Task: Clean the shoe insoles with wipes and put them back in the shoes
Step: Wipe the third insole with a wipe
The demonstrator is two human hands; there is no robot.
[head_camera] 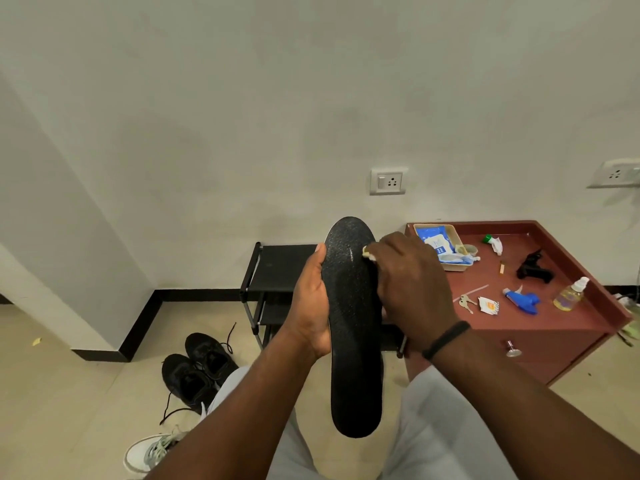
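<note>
- Both forearms are reaching out over pale trousers, a black band (445, 340) sitting on the right wrist.
- Left hand (311, 306) is gripping the black insole (351, 327) by its left edge, thumb lying along the rim, holding it upright with the toe end up.
- Right hand (412, 285) is curling round a wipe (367, 253) (only a pale corner is showing past the fingers) and pressing it against the insole's upper right edge.
- Two black shoes (199, 370) are sitting side by side on the floor to the left, laces trailing, with a white shoe (149, 452) nearer the person.
- Behind the insole a black rack (277, 268) is standing against the wall.
- Off to the right, a red cabinet (540, 327) is carrying a tray (457, 266) with a blue wipes pack (434, 239), keys (465, 302), a blue sprayer (523, 299) and a yellow bottle (569, 294).
</note>
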